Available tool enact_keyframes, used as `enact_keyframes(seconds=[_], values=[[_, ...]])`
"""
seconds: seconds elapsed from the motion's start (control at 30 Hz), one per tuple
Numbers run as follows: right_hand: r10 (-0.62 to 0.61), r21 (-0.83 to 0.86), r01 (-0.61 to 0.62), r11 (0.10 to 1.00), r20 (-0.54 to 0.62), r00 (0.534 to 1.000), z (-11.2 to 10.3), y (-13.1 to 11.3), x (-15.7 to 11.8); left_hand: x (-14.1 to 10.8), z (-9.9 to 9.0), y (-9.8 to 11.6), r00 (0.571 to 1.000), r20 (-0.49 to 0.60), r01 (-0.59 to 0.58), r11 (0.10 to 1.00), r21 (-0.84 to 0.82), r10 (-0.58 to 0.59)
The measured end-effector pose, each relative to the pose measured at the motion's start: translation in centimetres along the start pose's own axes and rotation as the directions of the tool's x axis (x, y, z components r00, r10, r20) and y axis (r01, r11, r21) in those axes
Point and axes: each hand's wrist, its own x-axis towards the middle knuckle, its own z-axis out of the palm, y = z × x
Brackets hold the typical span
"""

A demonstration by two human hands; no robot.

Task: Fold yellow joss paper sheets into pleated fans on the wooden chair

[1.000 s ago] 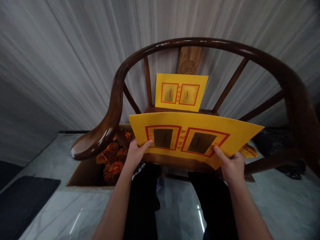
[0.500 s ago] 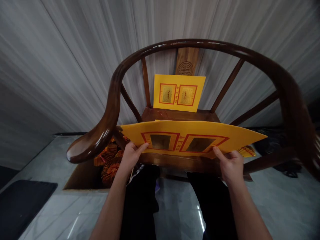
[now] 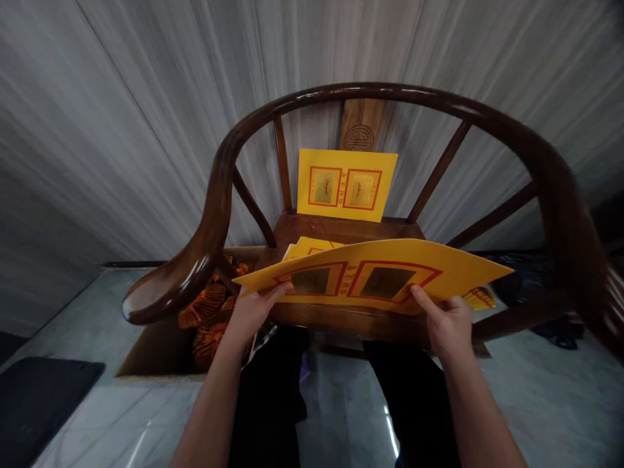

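Both hands hold a wide yellow joss paper sheet (image 3: 370, 263) with red-framed gold squares, bowed slightly upward above the chair seat. My left hand (image 3: 253, 312) pinches its lower left part, thumb on top. On the lower right, my right hand (image 3: 446, 318) grips it with the thumb on top and fingers underneath. Behind it, a similar yellow sheet (image 3: 346, 185) stands propped against the chair's backrest. Partly hidden under the held sheet lies more yellow paper (image 3: 312, 246) on the seat (image 3: 305, 227).
A dark wooden armchair (image 3: 365, 91) with a curved rail surrounds the papers. Left of it, a cardboard box (image 3: 151, 348) contains orange-red folded paper pieces (image 3: 212, 335). Gold folded paper (image 3: 480, 298) shows at the right. A dark mat (image 3: 53, 403) lies on the floor.
The held sheet's left end has dipped lower and come toward me, uncovering more of the yellow paper on the seat. Both hands keep their grip. The view has shifted slightly.
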Motion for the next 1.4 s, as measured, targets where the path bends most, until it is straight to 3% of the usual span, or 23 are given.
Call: enact_keyframes(seconds=[0.07, 0.23, 0.43, 0.57, 0.73, 0.9, 1.0, 1.1, 1.27, 1.4], values=[[0.01, 0.007, -0.01, 1.0, 0.008, 1.0, 0.3, -0.2, 0.1, -0.1, 0.0, -0.3, 0.999, 0.036, 0.032, 0.998, 0.049, -0.034], [0.046, 0.038, -0.046, 0.998, 0.005, 0.999, 0.6, -0.6, 0.0, 0.1, 0.0, -0.7, 0.997, 0.08, 0.023, 0.999, -0.022, -0.021], [0.1, 0.029, -0.102, 0.994, 0.087, 0.991, -0.1, -0.2, 0.0, 0.1, 0.2, -1.3, 0.989, 0.107, 0.104, 0.993, -0.063, -0.097], [0.155, 0.028, -0.157, 0.987, 0.077, 0.985, -0.1, -0.2, 0.0, -0.1, 0.2, -1.9, 0.995, 0.064, 0.085, 0.996, -0.022, -0.083], [0.178, 0.072, -0.183, 0.98, 0.075, 0.981, -0.2, -0.3, 0.1, -0.3, -0.4, -2.1, 0.974, 0.194, 0.111, 0.993, 0.04, -0.117], [0.213, 0.037, -0.217, 0.975, 0.086, 0.973, -1.1, 0.0, 0.3, -0.1, -1.3, -2.3, 0.97, 0.232, 0.058, 0.994, 0.094, -0.079], [0.226, 0.008, -0.229, 0.973, 0.114, 0.967, -1.5, -0.2, 0.4, -0.1, -1.9, -2.4, 0.97, 0.239, 0.032, 0.998, 0.047, -0.042], [0.216, 0.03, -0.221, 0.975, 0.118, 0.969, -1.3, -0.7, 0.4, -0.2, -2.4, -2.0, 0.981, 0.189, 0.052, 0.998, -0.045, -0.042], [0.178, 0.077, -0.187, 0.979, 0.102, 0.979, -0.6, -1.0, 0.6, -0.1, -2.2, -0.5, 0.993, -0.025, 0.11, 0.965, -0.237, -0.119], [0.163, 0.067, -0.17, 0.983, 0.1, 0.982, -0.8, -0.7, 0.7, 0.2, -1.3, 0.9, 0.994, -0.065, 0.067, 0.944, -0.324, -0.093]])
